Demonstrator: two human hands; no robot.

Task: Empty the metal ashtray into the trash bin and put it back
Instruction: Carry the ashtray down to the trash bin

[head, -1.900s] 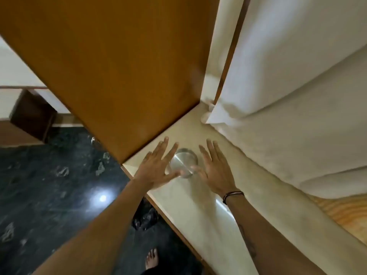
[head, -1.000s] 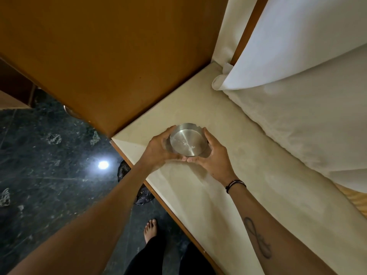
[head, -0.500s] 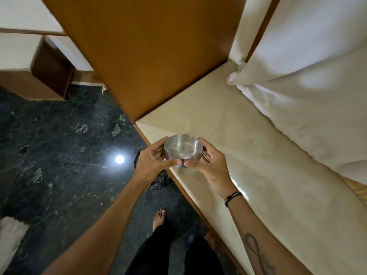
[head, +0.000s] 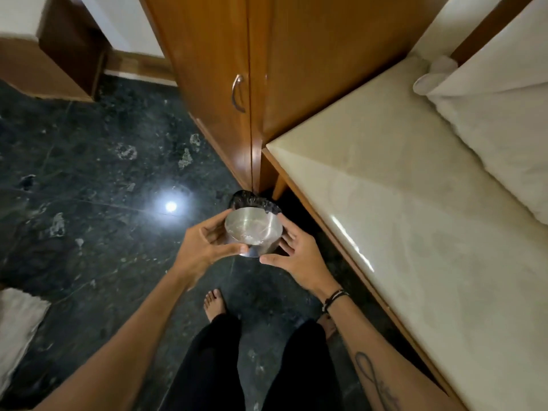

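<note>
The round metal ashtray (head: 253,230) is held upright in the air between both hands, with pale ash visible inside. My left hand (head: 204,246) grips its left side and my right hand (head: 298,255) cups its right side. Just beyond the ashtray, on the dark floor, the trash bin (head: 252,200) lined with a black bag is partly hidden behind the ashtray. The bin stands at the corner where the wooden wardrobe meets the cream tabletop (head: 400,203).
A wooden wardrobe (head: 237,69) with a metal handle rises ahead. A bed with white pillows (head: 504,129) lies right of the tabletop. My bare feet and dark trousers are below on the dark marble floor (head: 89,188). A white cloth (head: 14,321) lies at far left.
Both hands closed on the ashtray, lifted it off the cream tabletop, and carried it left and down over the floor, just in front of the bin.
</note>
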